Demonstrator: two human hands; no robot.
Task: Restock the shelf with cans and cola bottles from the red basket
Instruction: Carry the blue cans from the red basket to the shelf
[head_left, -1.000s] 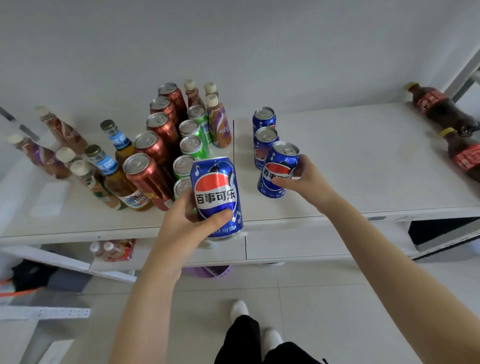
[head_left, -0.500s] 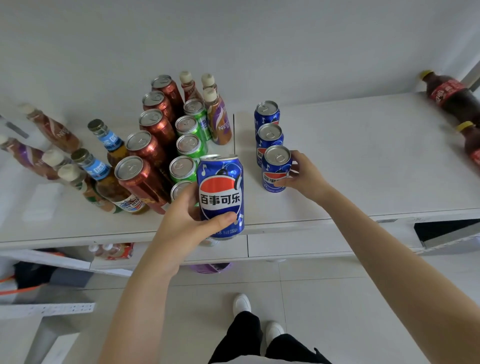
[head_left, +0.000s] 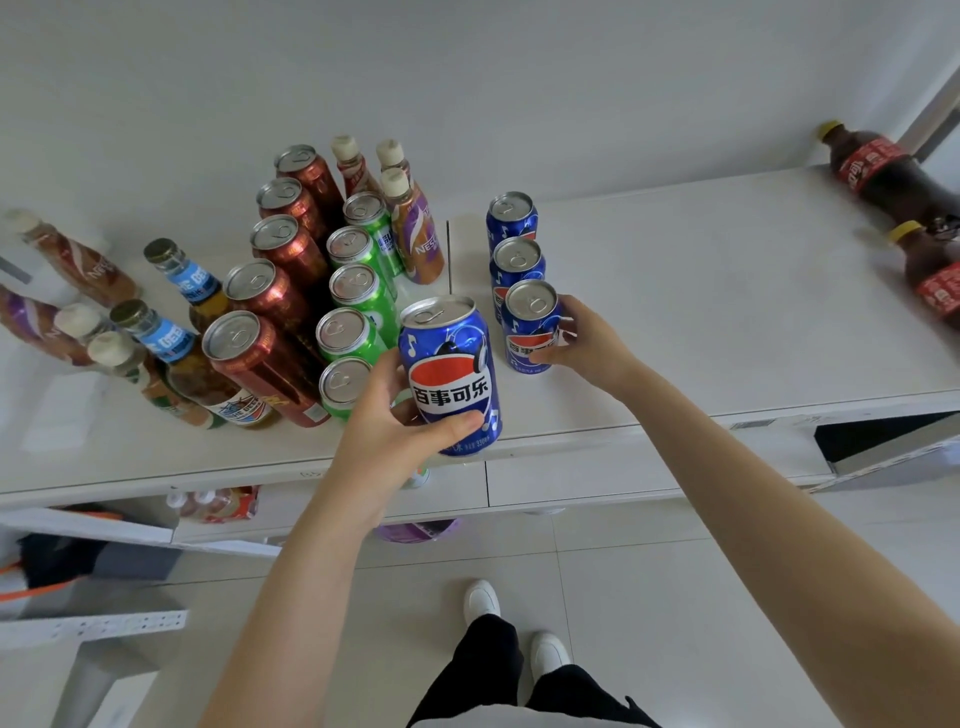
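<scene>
While the left hand (head_left: 390, 437) clasps a raised can (head_left: 451, 375), the right hand (head_left: 589, 344) grips a shelved can (head_left: 529, 325).

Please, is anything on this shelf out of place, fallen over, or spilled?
The two cola bottles at the far right end of the shelf seem to lie on their sides, while the rest on it stands upright. They are partly blurred. I see no spill or dent.

On my shelf (head_left: 727, 291), a three-can row (head_left: 517, 260) stands right of the mixed drinks (head_left: 291, 249). At far right sit the cola bottles (head_left: 883, 176).
</scene>
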